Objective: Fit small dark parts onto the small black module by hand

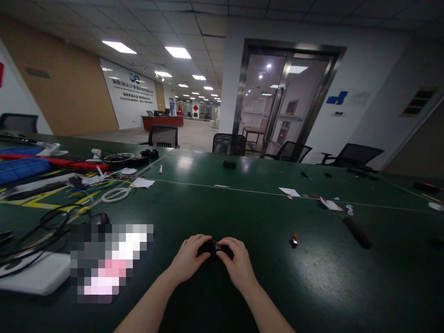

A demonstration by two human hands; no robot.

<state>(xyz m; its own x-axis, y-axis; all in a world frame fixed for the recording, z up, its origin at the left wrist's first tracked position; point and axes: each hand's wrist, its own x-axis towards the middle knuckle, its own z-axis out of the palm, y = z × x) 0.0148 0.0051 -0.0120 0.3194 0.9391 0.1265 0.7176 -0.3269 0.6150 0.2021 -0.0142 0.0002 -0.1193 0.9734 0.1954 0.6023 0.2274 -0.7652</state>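
Both of my hands are over the near middle of the green table (194, 203), gripping a small dark object (215, 246) between them. My left hand (190, 255) has its thumb and fingers closed on the object's left end. On the right end, my right hand (236, 260) pinches it the same way. The object looks black and oblong, with a narrower middle; its exact kind I cannot make out, since the fingers cover much of it. To the right lies a small item with a red-orange top (294, 240), apart from my hands.
At left are coiled cables (116, 194), a white box-shaped device (38, 273), blue trays (24, 170) and a pixelated patch. A wrench (161, 169) and a black block (229, 164) lie farther back. A dark rod-like handle (357, 232) rests at right. Chairs (229, 144) line the far edge.
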